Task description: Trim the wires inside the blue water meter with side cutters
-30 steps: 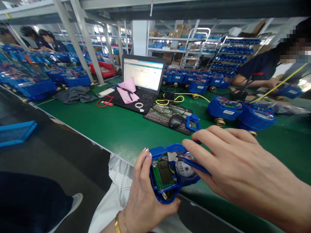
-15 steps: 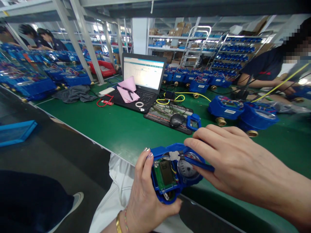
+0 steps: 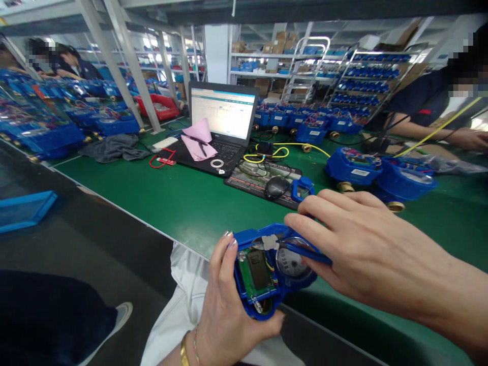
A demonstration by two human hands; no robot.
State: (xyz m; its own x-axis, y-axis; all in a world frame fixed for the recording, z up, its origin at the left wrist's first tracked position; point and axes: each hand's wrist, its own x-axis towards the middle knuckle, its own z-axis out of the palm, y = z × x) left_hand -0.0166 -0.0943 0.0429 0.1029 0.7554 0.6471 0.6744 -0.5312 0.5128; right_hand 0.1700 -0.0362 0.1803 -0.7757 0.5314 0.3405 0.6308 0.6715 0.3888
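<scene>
My left hand [image 3: 232,310] wraps round a blue water meter housing [image 3: 246,300], fingers on its far edge and thumb beneath. Inside the housing sit a green circuit board with a grey LCD display [image 3: 258,268] and a round counter dial [image 3: 293,260]. My right hand [image 3: 354,244] is closed on blue-handled pliers [image 3: 270,243]. The pliers lie across the top of the housing, their metal jaws pointing left near the board's upper edge. What the jaw tips touch is too small to tell. Beyond my right hand lies a blue lid frame [image 3: 303,189] by a black mouse [image 3: 277,188].
An open laptop [image 3: 223,109] with pink paper [image 3: 199,145] on it stands on the green bench [image 3: 160,195]. Blue meters [image 3: 353,165] with brass fittings stand at the right, more at the left. A grey cloth [image 3: 114,148] lies left. A co-worker's arm [image 3: 430,129] is at right.
The view has shifted slightly, and both hands with the meter appear a little further left. The pliers remain over the housing. The co-worker's hand at right has moved right.
</scene>
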